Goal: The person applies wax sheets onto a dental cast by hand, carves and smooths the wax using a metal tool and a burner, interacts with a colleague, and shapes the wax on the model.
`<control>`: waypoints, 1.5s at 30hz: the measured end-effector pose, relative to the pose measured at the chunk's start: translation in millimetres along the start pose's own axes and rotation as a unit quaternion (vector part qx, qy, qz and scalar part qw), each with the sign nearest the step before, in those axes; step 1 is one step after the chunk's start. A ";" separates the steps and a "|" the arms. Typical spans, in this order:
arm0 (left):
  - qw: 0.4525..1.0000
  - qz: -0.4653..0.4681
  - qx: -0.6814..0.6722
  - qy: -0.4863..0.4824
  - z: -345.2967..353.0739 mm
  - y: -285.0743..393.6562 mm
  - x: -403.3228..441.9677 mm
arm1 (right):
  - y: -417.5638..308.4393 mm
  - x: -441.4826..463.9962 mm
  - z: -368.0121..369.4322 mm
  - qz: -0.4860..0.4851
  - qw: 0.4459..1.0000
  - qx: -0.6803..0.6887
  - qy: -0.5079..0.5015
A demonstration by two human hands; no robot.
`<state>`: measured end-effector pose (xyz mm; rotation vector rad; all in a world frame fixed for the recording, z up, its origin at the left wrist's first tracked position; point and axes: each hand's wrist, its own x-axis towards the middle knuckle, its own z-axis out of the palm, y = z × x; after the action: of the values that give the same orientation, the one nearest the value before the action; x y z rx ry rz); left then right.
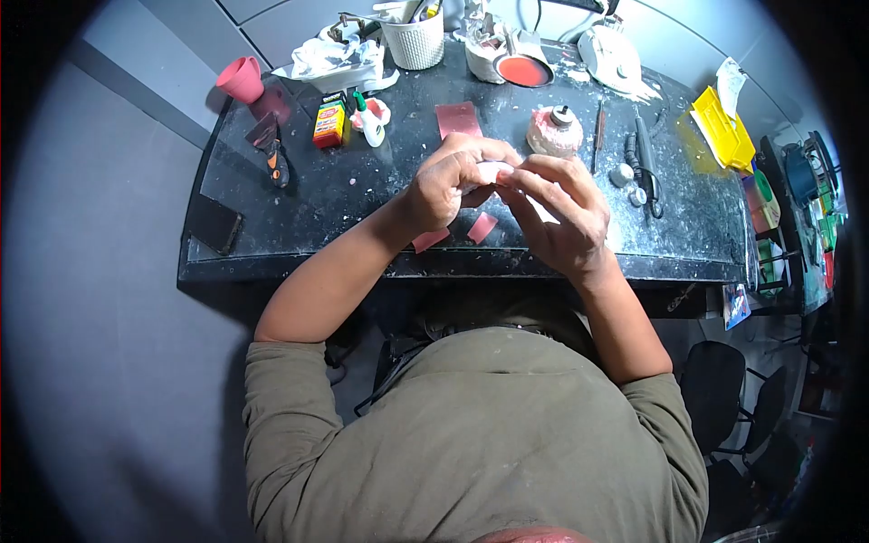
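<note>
Above the front part of the dark table, my left hand [445, 183] is closed around a small white plaster-like piece [490, 171], mostly covered by the fingers. My right hand [563, 210] meets it from the other side, its fingertips pinched at the edge of the piece beside a small pink spot. Whether that spot is wax or a fingertip I cannot make out. Below the hands lie two cut strips of pink wax, one nearer the middle [482, 228] and one [431, 239] partly under my left wrist. A larger pink wax sheet [459, 119] lies just beyond my hands.
Right of the hands stand a wax-smeared burner bottle [555, 132], a thin tool [599, 125] and a corded handpiece [646, 161]. On the left are a scraper [276, 163], a red-yellow box [330, 124] and a green-tipped bottle [369, 121]. A white basket [415, 43] stands behind.
</note>
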<state>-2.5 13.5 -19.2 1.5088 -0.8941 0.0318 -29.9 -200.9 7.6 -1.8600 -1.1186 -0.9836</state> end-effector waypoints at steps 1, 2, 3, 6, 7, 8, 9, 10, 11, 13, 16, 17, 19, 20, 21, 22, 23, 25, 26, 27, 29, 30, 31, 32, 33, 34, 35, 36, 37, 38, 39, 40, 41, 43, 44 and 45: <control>1.000 0.011 0.003 -0.012 -0.8 -4.8 -1.3 | 0.3 -0.8 0.1 -0.005 1.000 -0.003 0.002; 0.999 0.021 0.006 -0.025 -1.5 -9.5 -2.5 | 0.5 -0.6 -0.1 -0.005 1.000 -0.004 0.003; 0.999 0.033 0.005 -0.010 0.5 -7.1 -2.8 | 0.2 -0.3 0.1 -0.003 1.000 -0.001 0.001; 0.997 0.072 0.032 0.004 1.3 0.9 -1.8 | -1.5 1.3 0.5 0.006 1.000 0.010 -0.001; 0.995 0.086 0.047 0.003 -0.6 0.7 -1.7 | -2.2 2.3 0.9 0.014 1.000 0.018 0.000; 0.993 0.100 0.061 0.003 -2.4 0.6 -1.6 | -3.4 3.4 0.3 0.014 1.000 0.018 -0.001; 0.983 0.150 0.109 -0.010 -5.9 -0.8 0.6 | -4.8 4.6 -0.6 0.028 0.999 0.028 -0.010; 0.975 0.174 0.134 -0.017 -7.2 -1.9 1.0 | -5.5 5.5 -0.8 0.042 0.998 0.037 -0.018; 0.967 0.199 0.157 -0.022 -8.6 -3.0 1.3 | -5.9 5.1 -0.1 0.041 0.998 0.038 -0.019; 0.946 0.249 0.205 -0.012 -5.8 2.5 5.4 | -6.2 3.3 0.7 0.081 0.994 0.065 -0.025; 0.946 0.250 0.204 -0.007 -4.1 0.9 4.7 | -6.6 2.3 0.3 0.089 0.992 0.079 -0.034; 0.947 0.250 0.204 -0.008 -2.9 -1.3 5.6 | -6.5 2.1 0.1 0.089 0.992 0.080 -0.033; 0.951 0.278 0.138 0.004 -0.2 -5.0 10.7 | -5.4 2.4 -1.3 0.075 0.994 0.071 -0.042; 0.951 0.278 0.137 0.003 -2.3 -4.4 8.7 | -4.9 2.9 -2.6 0.075 0.994 0.071 -0.042; 0.995 0.088 0.034 -0.030 -5.7 2.4 6.7 | -4.2 4.0 -4.0 0.067 0.995 0.057 -0.050; 0.998 -0.009 -0.020 -0.051 -5.8 8.0 6.6 | -4.4 4.2 -4.5 0.059 0.996 0.044 -0.057; 0.990 -0.108 -0.071 -0.061 -5.8 13.8 6.5 | -4.5 4.0 -4.1 0.058 0.996 0.045 -0.056; 0.991 -0.122 -0.024 -0.059 -2.9 17.1 9.1 | -4.2 3.5 -3.3 0.065 0.995 0.056 -0.058; 0.990 -0.126 -0.008 -0.058 -1.4 15.4 9.3 | -4.3 4.0 -3.9 0.065 0.995 0.056 -0.057; 0.995 -0.097 -0.006 -0.036 1.1 8.9 7.9 | -4.4 4.9 -4.8 0.061 0.995 0.053 -0.061; 0.997 -0.069 -0.004 -0.016 3.9 -2.5 4.1 | -4.1 4.3 -5.6 0.058 0.995 0.049 -0.064; 0.997 -0.076 -0.021 -0.004 6.2 -1.6 4.3 | -3.1 3.3 -5.5 0.048 0.996 0.042 -0.061; 0.996 -0.079 -0.030 0.000 7.3 0.1 3.8 | -2.4 2.9 -5.6 0.037 0.997 0.035 -0.058; 0.996 -0.082 -0.038 0.005 8.5 2.1 3.4 | -2.3 3.0 -6.0 0.038 0.997 0.034 -0.056; 0.988 -0.134 -0.082 0.013 9.0 11.0 4.5 | -2.2 3.7 -6.1 0.031 0.998 0.027 -0.053; 0.974 -0.185 -0.126 0.021 8.6 18.2 6.0 | -2.3 4.2 -5.9 0.025 0.998 0.021 -0.049; 0.974 -0.186 -0.125 0.018 7.2 22.8 7.6 | -2.4 2.8 -3.8 0.026 0.998 0.020 -0.046; 0.975 -0.179 -0.132 0.006 5.7 26.7 9.4 | -2.2 0.2 -0.2 0.030 0.999 0.026 -0.024; 0.975 -0.170 -0.140 -0.006 4.5 28.6 11.0 | -1.4 -0.6 1.2 0.033 0.999 0.032 -0.003; 0.976 -0.169 -0.139 -0.009 3.7 28.9 11.5 | -0.9 0.1 0.5 0.033 0.999 0.030 -0.001; 0.976 -0.169 -0.138 -0.012 3.3 29.1 11.0 | -0.8 0.9 -0.2 0.027 0.999 0.030 -0.004; 0.976 -0.169 -0.136 -0.015 3.0 29.9 11.0 | -0.4 1.9 -0.6 0.021 0.999 0.029 -0.006; 0.976 -0.168 -0.134 -0.017 3.8 31.7 10.6 | 0.2 1.5 -0.4 0.019 0.999 0.028 -0.004; 0.972 -0.194 -0.130 -0.001 7.3 37.7 12.0 | 1.8 0.6 0.2 0.002 1.000 0.028 0.010; 0.977 -0.183 -0.110 0.016 8.6 33.7 10.2 | 1.1 1.5 -0.5 -0.001 1.000 0.029 0.010; 0.979 -0.179 -0.101 0.009 7.1 35.0 11.6 | 0.8 1.9 -0.3 -0.001 0.999 0.030 0.014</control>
<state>-16.7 6.0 14.7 1.4555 -0.5810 -0.2996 -28.6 -200.8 9.3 -1.7929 -1.1210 -0.9647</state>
